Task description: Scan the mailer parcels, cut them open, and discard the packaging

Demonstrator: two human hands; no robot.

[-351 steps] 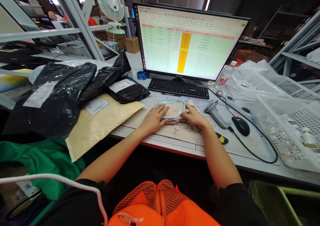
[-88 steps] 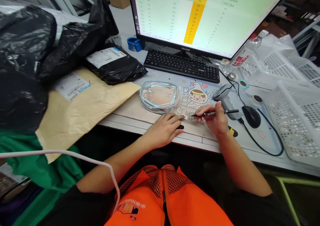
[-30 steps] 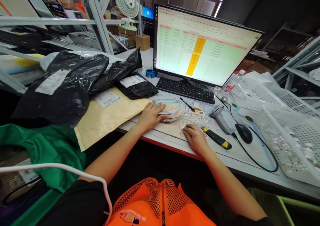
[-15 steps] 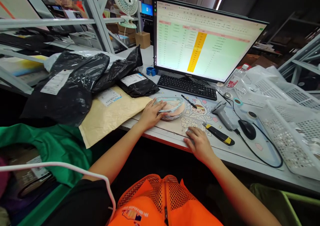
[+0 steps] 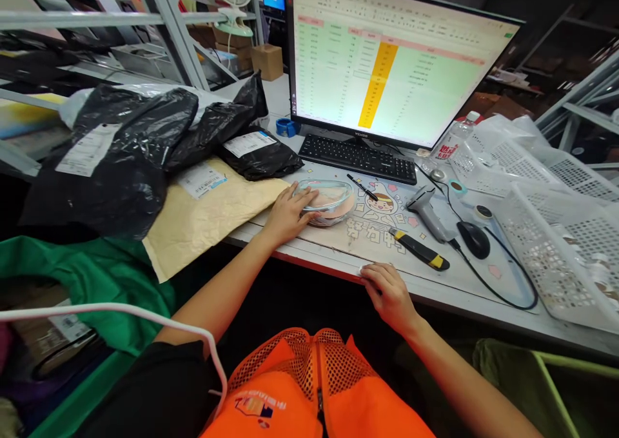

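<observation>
My left hand lies with spread fingers on the left side of a clear oval case with a light-blue rim. Something peach-coloured shows through the case, which rests on the printed desk mat. At the desk's front edge my right hand has its fingers curled together, with a small white scrap at the fingertips. Just beyond it on the mat is a black and yellow utility knife. A black pen lies right of the case.
Black plastic parcels and a yellow padded envelope are piled at left. Behind the mat stand a keyboard and a monitor. A barcode scanner, a mouse and white baskets are at right.
My right hand has drawn back from the mat to the desk's front edge, the white scrap moving with it. The left hand stays on the case. The view has tilted down slightly.
</observation>
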